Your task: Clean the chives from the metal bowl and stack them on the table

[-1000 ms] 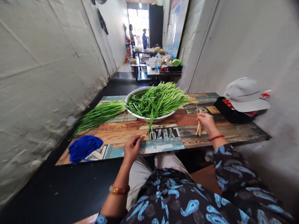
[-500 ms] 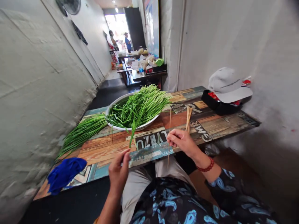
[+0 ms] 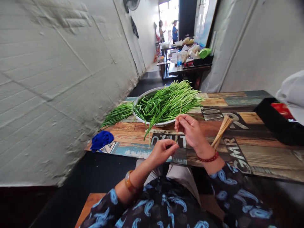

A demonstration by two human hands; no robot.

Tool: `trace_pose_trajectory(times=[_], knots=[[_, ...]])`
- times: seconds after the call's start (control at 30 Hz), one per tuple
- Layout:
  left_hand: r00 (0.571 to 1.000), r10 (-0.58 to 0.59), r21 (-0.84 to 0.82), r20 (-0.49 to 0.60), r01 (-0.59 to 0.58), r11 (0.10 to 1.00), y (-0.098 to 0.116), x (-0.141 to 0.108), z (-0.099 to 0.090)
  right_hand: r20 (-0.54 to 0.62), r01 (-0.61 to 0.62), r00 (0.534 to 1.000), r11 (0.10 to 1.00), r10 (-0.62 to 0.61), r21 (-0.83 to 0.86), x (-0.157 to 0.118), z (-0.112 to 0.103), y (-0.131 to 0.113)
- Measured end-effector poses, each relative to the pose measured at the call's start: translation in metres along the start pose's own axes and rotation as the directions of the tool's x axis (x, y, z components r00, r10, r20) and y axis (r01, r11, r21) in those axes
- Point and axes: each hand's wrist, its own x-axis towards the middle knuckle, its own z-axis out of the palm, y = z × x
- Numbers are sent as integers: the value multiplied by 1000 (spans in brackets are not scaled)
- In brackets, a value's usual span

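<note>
My right hand [image 3: 188, 129] pinches a thin wooden skewer [image 3: 180, 110], which stands nearly upright above the table's near edge. Just below it, my left hand [image 3: 165, 151] has thumb and fingers pressed together at the skewer's lower end; what lies between them is too small to make out. Beyond both hands, a heap of green garlic chives [image 3: 172, 101] fills a wide white bowl [image 3: 143, 121], some stalks hanging over the rim. To the right of my right hand lies a bundle of skewers [image 3: 222, 130]. More chives [image 3: 117, 114] lie left of the bowl.
A crumpled blue cloth [image 3: 102, 141] rests on the patterned table [image 3: 133, 150] at the left. At the right edge are a black box [image 3: 268, 122] and a white cap [image 3: 293, 91]. Farther back stands a cluttered table with a water bottle [image 3: 179, 60]; two people are by the doorway.
My left hand has come right and up to the skewer's lower end. My right hand has lifted the skewer a little toward the bowl. The view has turned left.
</note>
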Motion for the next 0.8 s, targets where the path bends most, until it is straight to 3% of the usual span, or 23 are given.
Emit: trace_pose_trajectory(times=[0.1,0.23,0.33,0.43,0.6,0.8], knots=[[999,39,40,-21,-38,998,16,18,-8,-61,36,998,991,-28,127,30,-14,-15],[962,190,283,-198,-129,950,38,49,-45,-126,133,985,988,-121,84,54,-45,-26],[920,328,538,-214,-169,826,48,94,-77,-81,70,995,993,-63,90,56,-59,-21],[928,328,704,-178,-113,701,47,152,-95,-3,-5,1000,994,6,108,55,-61,-13],[961,222,731,-166,-31,682,33,221,-92,38,-45,998,990,40,135,59,-61,-5],[950,218,635,-223,-28,772,19,243,-86,69,-28,997,986,17,164,61,-61,-2]])
